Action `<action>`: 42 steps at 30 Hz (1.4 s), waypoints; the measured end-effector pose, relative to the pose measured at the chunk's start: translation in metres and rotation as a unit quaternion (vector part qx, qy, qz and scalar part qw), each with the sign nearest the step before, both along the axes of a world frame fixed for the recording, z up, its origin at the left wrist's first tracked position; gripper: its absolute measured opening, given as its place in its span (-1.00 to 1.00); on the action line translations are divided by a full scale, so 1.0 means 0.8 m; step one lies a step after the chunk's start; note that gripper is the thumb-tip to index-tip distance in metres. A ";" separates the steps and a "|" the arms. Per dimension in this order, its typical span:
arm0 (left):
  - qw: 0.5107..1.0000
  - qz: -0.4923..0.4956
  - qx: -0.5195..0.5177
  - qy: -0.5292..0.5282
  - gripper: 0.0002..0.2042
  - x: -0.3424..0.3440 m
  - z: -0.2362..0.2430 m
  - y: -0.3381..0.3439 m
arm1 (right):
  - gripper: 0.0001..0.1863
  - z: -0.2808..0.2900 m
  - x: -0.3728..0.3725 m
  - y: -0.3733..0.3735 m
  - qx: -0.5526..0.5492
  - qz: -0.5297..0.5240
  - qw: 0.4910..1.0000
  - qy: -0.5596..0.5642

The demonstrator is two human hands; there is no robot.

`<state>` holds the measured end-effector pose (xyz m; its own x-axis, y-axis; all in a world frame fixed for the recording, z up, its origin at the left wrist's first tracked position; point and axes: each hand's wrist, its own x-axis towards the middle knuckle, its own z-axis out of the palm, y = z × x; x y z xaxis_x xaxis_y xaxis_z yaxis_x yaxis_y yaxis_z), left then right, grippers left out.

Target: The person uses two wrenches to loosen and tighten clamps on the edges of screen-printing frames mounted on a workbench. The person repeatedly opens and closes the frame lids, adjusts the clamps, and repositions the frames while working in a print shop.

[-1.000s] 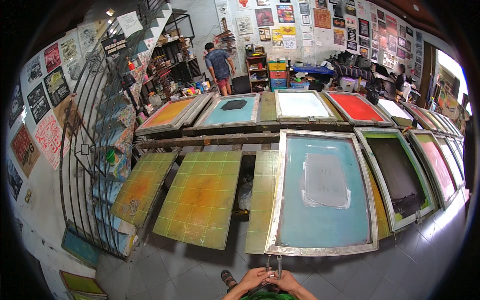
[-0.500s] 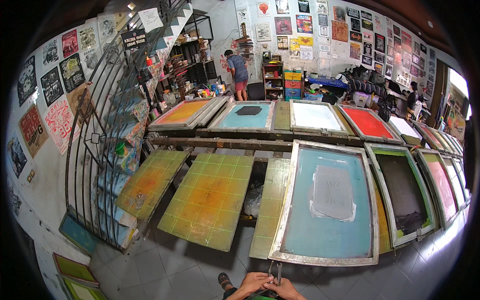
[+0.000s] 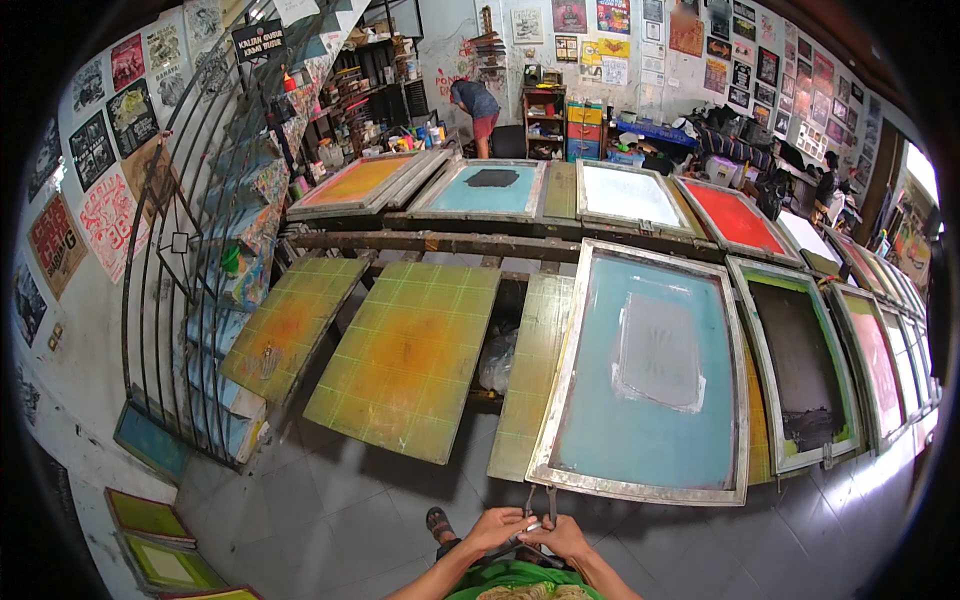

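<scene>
My left hand [image 3: 497,530] is closed, its fingers pinching around a slim metal tool [image 3: 530,498] whose kind is hard to make out. Right beside it, my right hand [image 3: 562,538] is closed on a metal wrench [image 3: 552,504] pointing away from me. The two hands nearly touch, low in front of my green-clothed lap. Just beyond the tool tips lies the near left corner of a screen printing frame [image 3: 640,487], with blue-green mesh and a grey rectangle in its middle. Whether the tips touch the frame, I cannot tell.
Yellow-green printing boards [image 3: 405,360] slope down to the left of the frame. A dark-mesh screen [image 3: 800,350] stands to its right. Behind runs a row of screens, including a red one [image 3: 735,218]. A metal stair railing [image 3: 165,300] rises at left. Another person [image 3: 476,105] stands far back.
The view has tipped downward, so the frames sit higher and more of my forearms shows. My hands keep hold of the tools. The person at the back has bent further forward.
</scene>
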<state>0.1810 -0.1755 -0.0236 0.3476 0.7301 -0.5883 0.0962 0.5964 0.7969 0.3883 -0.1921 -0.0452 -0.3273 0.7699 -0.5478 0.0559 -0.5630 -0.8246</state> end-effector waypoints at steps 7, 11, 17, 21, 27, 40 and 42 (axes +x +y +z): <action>0.993 0.067 0.053 0.078 -0.53 0.008 -0.038 -0.010 | -0.64 0.024 -0.025 -0.016 0.027 -0.030 0.999 0.031; 0.992 0.068 0.065 0.089 -0.58 0.009 -0.007 -0.008 | -0.65 0.011 -0.017 -0.021 -0.021 -0.008 0.999 0.031; 0.998 0.035 0.048 0.006 -0.68 0.008 0.002 0.000 | -0.57 0.068 0.021 0.010 -0.034 0.134 0.988 0.073; 0.997 0.015 -0.010 -0.081 -0.66 0.000 -0.009 -0.001 | -0.57 0.072 0.033 0.027 -0.085 0.131 0.977 0.143; 0.988 -0.017 -0.038 -0.148 -0.62 -0.013 -0.027 0.004 | -0.59 0.051 0.015 0.009 -0.111 0.014 0.980 0.163; 0.996 0.082 0.005 -0.030 -0.61 0.005 -0.014 -0.013 | -0.67 -0.001 -0.024 -0.023 -0.066 -0.071 0.993 0.073; 0.996 0.030 0.072 0.041 -0.63 0.007 0.020 -0.006 | -0.80 0.008 -0.019 -0.025 -0.105 -0.112 0.984 0.090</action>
<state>0.1863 -0.1806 -0.0078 0.2553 0.8268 -0.5012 0.1312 0.4840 0.8652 0.3727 -0.2123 -0.0390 -0.2691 0.7099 -0.6509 -0.2257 -0.7035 -0.6739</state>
